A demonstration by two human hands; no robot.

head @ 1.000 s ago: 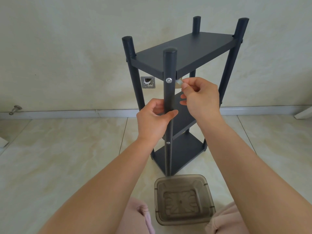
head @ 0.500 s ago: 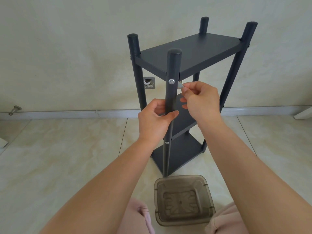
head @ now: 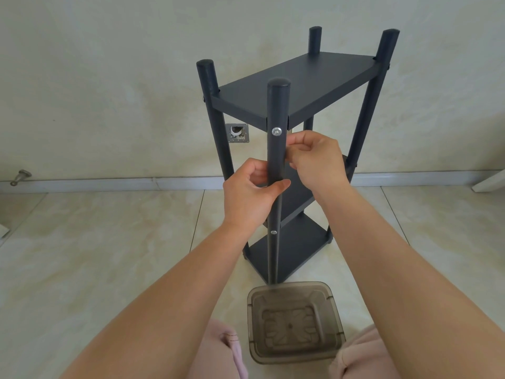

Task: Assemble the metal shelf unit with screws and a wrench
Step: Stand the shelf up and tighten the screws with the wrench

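A dark grey three-tier metal shelf unit (head: 300, 86) stands upright on the tiled floor in front of me. My left hand (head: 251, 195) is wrapped around its nearest post (head: 278, 105) at mid height. A silver screw (head: 276, 131) sits in that post just under the top shelf, and a second screw (head: 273, 232) shows lower down. My right hand (head: 319, 160) is right beside the post, just below the upper screw, with its fingertips pinched together. The small wrench it held a moment ago is hidden by the fingers.
A brown see-through plastic container (head: 293, 322) stands on the floor between my knees, touching the foot of the near post. Behind the shelf the wall has an open metal outlet box (head: 237, 133). A door stop (head: 20, 177) sticks out at the far left above the baseboard.
My right fingertips have slid slightly down and in toward the post, away from the screw head, and the small silver wrench tip no longer shows. My left hand keeps its hold.
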